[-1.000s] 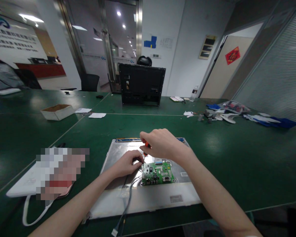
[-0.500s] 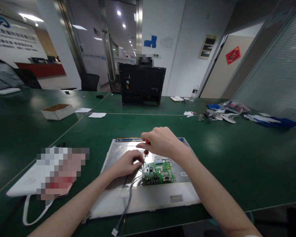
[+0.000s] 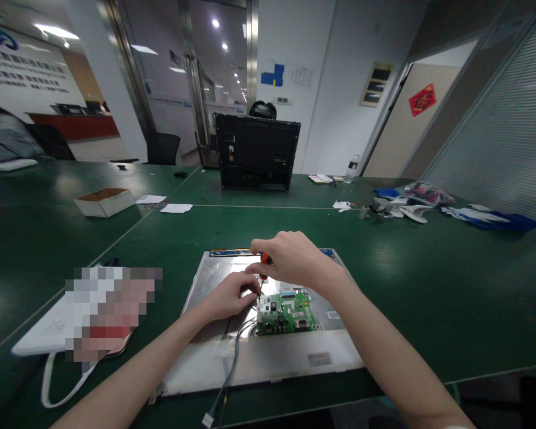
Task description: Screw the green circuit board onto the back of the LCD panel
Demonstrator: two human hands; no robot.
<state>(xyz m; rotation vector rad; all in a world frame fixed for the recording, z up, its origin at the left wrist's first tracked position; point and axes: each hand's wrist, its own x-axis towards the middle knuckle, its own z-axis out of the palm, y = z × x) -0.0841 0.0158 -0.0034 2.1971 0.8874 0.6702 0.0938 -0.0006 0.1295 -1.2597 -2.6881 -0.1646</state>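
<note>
My right hand (image 3: pixel 290 256) is closed around the red and black handle of a screwdriver (image 3: pixel 264 262). The screwdriver stands nearly upright, its thin shaft pointing down at the upper left corner of a green circuit board (image 3: pixel 288 313). Beside that corner my left hand (image 3: pixel 232 295) has its thumb and fingertips pinched close to the screwdriver tip; what they grip is too small to tell. The board lies on the silver metal back of a flat display panel (image 3: pixel 290 357). A grey cable (image 3: pixel 235 357) runs from the board's left side over the panel's near edge to a white connector (image 3: pixel 208 419).
To the left lie a white device (image 3: pixel 44 325) with a strap and a pink item, partly blurred. Farther off are an open box (image 3: pixel 105 204), papers (image 3: pixel 176 208) and a black monitor casing (image 3: pixel 259 152). Bags, gloves and small parts (image 3: pixel 413 211) lie at the right, near a bottle (image 3: pixel 351 169).
My right hand has shifted slightly left and turned a little with the screwdriver handle. The left hand, board and panel look unmoved.
</note>
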